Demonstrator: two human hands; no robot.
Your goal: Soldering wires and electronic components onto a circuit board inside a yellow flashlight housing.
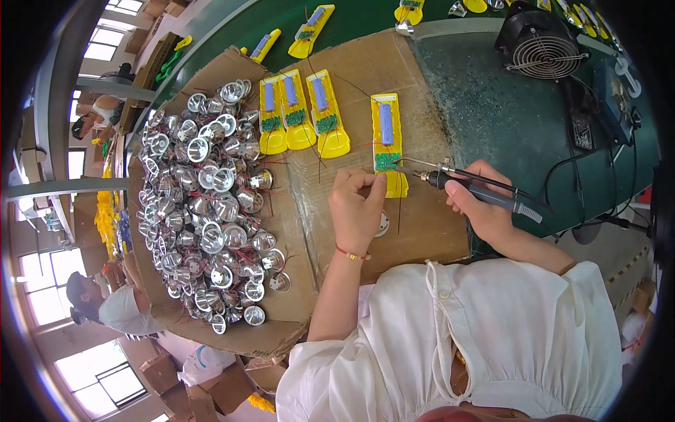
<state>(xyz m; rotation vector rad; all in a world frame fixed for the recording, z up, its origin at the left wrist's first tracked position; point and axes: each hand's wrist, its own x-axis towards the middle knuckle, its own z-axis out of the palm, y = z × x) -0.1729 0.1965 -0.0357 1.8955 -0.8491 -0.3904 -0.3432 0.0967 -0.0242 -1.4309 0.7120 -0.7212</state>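
The right hand (478, 204) has its grip wrapped tight around a soldering iron (485, 191), held like a pen with the dark handle running out toward 4 o'clock past the wrist. The metal tip points toward 9 o'clock and sits at the green board (386, 162) on a yellow case (389, 141); whether the tip actually touches the board cannot be told.

The left hand (355, 207) lies just at 7 o'clock of that case, its grip narrow, thumb and forefinger pinched at the lower end of the case, near thin wires (399, 211) that trail down toward 6 o'clock. What the fingertips pinch is too small to make out. A red cord with a gold bead (351, 254) circles the left wrist. A small round silver part (382, 224) peeks out at 3 o'clock of the left palm.

The case lies lengthwise on a cardboard sheet (436, 232), with a blue cell (386, 124) in its upper half. At 10 o'clock from it, three more yellow cases (302, 112) lie side by side, each with a blue cell and a green board. Well to 9 o'clock, a large heap of silver reflectors (204, 204) with red and black wires covers the cardboard.

At 1 o'clock, on the green table (506, 119), stands a small black fan (538, 42) with a wire grille. More yellow cases (309, 32) lie along the far edge at 12 o'clock.
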